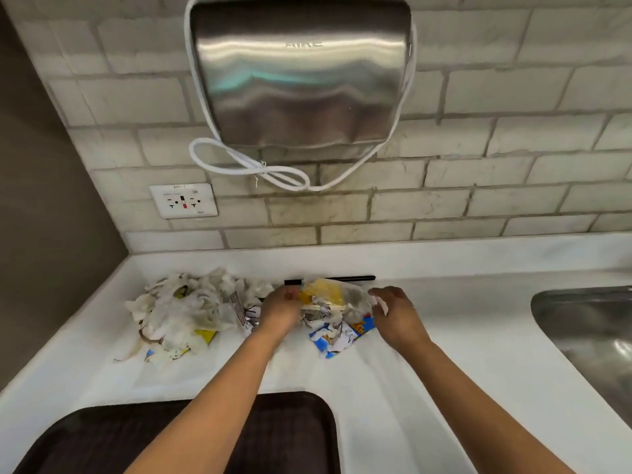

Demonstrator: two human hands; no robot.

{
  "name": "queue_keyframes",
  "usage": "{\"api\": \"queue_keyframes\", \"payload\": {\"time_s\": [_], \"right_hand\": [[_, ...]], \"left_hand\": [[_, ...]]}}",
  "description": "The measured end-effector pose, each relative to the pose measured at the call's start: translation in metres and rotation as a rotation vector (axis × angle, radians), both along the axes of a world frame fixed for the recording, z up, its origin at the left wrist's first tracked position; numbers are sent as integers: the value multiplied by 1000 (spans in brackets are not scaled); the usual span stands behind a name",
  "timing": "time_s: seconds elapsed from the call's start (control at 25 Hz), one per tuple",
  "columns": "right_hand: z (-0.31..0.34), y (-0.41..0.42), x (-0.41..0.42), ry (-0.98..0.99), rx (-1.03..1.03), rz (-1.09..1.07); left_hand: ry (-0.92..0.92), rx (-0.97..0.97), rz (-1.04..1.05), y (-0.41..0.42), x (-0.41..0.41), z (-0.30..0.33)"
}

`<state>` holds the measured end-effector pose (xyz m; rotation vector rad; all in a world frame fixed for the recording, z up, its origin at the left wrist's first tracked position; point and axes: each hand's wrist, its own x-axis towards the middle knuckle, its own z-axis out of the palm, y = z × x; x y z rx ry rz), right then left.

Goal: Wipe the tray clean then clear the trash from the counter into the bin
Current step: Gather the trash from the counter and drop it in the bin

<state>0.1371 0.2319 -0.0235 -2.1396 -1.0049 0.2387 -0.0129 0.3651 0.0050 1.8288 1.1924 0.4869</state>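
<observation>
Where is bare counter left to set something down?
Bare counter lies between the right hand and the sink, and between the tray and the trash. Crowded: the napkin pile and wrappers by the wall.

Your two bare forearms reached forward, well apart at the elbows and converging. Your left hand (282,304) curled knuckles-up; your right hand (396,311) arched, fingers bent downward.
</observation>
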Motion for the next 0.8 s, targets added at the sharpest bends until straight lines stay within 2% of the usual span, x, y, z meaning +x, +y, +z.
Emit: {"api": "queue_keyframes", "payload": {"time_s": [0.08, 0.2, 0.28, 0.4, 0.6, 0.68, 0.8], "right_hand": [[-6, 26, 14, -24, -101, 44], [-12, 52, 27, -99, -396, 277], [-17, 61, 31, -119, -499, 388], [-31, 65, 34, -132, -433, 422], [-32, 58, 25, -193, -310, 253], [-26, 56, 23, -186, -270, 157], [-15, 49, 27, -111, -47, -57]], "left_hand": [[49, 43, 44, 16, 19, 2], [222, 85, 60, 35, 35, -2], [308, -14, 1, 45, 38, -12], [346, -135, -61, 48, 44, -20], [273, -124, 29, 45, 50, -19], [239, -75, 68, 42, 50, -16], [137, 103, 112, 35, 40, -8]]}}
